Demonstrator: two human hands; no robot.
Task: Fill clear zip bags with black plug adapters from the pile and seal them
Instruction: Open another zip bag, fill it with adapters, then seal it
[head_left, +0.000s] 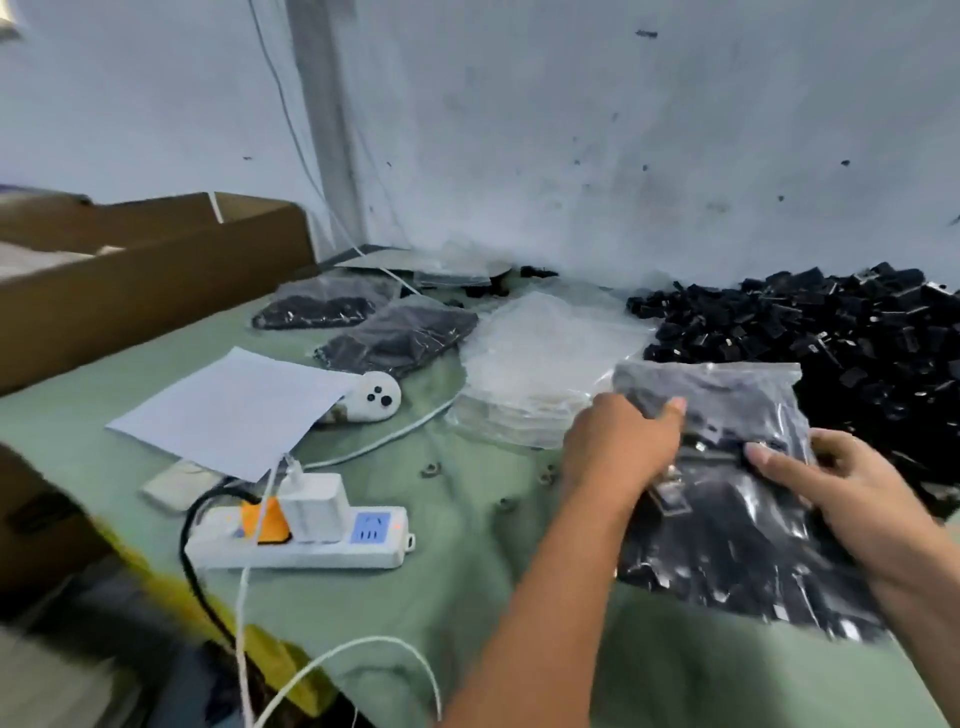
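right now your left hand (621, 447) grips the clear zip bag stuffed with black plug adapters (727, 499), fingers curled over its left edge near the top, thumb pressed onto the plastic. your right hand (852, 493) holds the bag's right side, thumb lying across the front and the other fingers curled behind it. the bag sits tilted on the green cloth-covered table (467, 545), its mouth pointing away from you; whether the zip is closed you cannot tell. just beyond it and to the right, the loose pile of black plug adapters (831, 332) lies against the pale wall. left of the pile rests a stack of empty clear zip bags (535, 374), and farther left two filled bags (363, 322) lie flat. a white power strip with an orange plug and white charger (311, 530) lies near the table's front edge, a white sheet of paper (228, 410) behind it, and a brown cardboard box (130, 275) at the far left.
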